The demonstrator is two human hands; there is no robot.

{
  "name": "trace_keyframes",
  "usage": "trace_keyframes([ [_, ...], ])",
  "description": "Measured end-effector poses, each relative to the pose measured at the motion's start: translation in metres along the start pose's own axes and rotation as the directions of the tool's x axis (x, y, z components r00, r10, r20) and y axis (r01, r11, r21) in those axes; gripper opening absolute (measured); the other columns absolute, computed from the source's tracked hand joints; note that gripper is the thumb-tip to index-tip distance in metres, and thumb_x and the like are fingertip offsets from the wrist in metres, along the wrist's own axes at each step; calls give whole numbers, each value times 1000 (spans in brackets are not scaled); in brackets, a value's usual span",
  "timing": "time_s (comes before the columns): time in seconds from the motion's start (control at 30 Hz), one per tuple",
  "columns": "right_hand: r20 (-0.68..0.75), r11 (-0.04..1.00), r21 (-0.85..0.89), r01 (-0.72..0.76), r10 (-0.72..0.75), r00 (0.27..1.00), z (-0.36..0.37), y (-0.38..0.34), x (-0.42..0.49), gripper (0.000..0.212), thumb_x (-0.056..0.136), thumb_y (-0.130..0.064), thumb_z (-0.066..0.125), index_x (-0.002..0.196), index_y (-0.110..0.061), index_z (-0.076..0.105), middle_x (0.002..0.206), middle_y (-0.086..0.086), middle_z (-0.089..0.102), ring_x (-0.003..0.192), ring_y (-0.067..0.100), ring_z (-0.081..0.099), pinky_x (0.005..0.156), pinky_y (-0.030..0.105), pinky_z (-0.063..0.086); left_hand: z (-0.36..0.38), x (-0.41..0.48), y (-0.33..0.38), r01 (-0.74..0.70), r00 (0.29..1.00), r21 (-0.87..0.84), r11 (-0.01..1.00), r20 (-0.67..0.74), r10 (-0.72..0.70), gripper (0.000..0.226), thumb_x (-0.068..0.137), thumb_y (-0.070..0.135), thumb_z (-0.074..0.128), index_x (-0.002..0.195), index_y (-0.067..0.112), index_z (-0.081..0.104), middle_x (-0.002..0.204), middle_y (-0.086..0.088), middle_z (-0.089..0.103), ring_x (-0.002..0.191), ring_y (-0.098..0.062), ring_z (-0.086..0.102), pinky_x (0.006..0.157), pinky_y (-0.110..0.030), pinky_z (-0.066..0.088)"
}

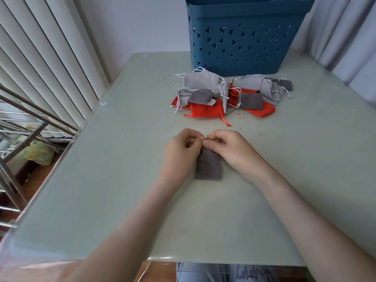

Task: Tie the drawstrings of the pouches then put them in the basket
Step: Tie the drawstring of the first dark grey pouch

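Both hands low over the pale green surface (pixel 122 180), forearms reaching in from its near edge. Left hand (pixel 181 151) and right hand (pixel 227 151) side by side, fingers curled, fingertips almost meeting. Between them a small dark grey pouch (pixel 208 167), flat on the surface, bottom end toward the wrists, neck tucked under the fingertips. Thin white drawstring (pixel 204 138) pinched at the neck by both hands, left thumb and forefinger on one side, right thumb and forefinger on the other. Knotted or not: cannot tell, too small and mostly hidden by fingers.

Beyond the hands and well apart from them, a loose pile of pouches (pixel 203 96): light grey, dark grey and red, overlapping, white and red strings trailing out. Just behind the pile, farthest from the hands and slightly to the right, a blue plastic basket (pixel 244 43) with triangular holes in its wall, upright at the far edge. Left of the left hand, past the surface edge, white vertical blinds (pixel 40 58) and a metal rack (pixel 24 127).
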State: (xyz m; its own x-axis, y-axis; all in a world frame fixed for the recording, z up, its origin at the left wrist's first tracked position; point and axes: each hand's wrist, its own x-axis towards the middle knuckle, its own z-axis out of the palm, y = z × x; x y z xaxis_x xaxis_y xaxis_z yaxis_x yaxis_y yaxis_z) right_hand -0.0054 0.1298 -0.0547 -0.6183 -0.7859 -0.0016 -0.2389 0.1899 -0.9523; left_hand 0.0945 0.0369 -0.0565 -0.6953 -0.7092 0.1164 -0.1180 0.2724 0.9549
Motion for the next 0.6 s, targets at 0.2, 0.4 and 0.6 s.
trace_keyframes([
  [0.2, -106, 993, -111, -36, 24, 994, 1, -2, 0, 19, 85, -14, 66, 67, -20, 65, 59, -10, 57, 54, -1, 47, 57, 18, 36, 2, -1, 0, -23, 1000, 60, 998, -13, 24, 9, 88, 12, 61, 81, 16, 66, 65, 6, 66, 60, -3, 57, 59, -12, 41],
  [0.4, -66, 995, -96, -38, 32, 997, 1, -5, -2, 17, 92, -18, 59, 76, -17, 66, 72, -3, 62, 66, 6, 51, 65, 24, 39, 0, -1, 3, -20, 1000, -14, 1000, 21, 21, 13, 88, 14, 60, 78, 20, 65, 66, 4, 65, 66, -7, 59, 67, -20, 44],
  [0.6, 197, 871, 436, -226, 152, 968, -5, -12, -5, 24, 97, -8, 46, 80, -8, 63, 64, -2, 66, 58, 5, 60, 55, 17, 48, -1, -1, 7, -54, 997, -147, 988, 55, 62, 16, 91, 6, 56, 81, 15, 65, 70, 9, 64, 69, -7, 57, 70, -23, 45],
])
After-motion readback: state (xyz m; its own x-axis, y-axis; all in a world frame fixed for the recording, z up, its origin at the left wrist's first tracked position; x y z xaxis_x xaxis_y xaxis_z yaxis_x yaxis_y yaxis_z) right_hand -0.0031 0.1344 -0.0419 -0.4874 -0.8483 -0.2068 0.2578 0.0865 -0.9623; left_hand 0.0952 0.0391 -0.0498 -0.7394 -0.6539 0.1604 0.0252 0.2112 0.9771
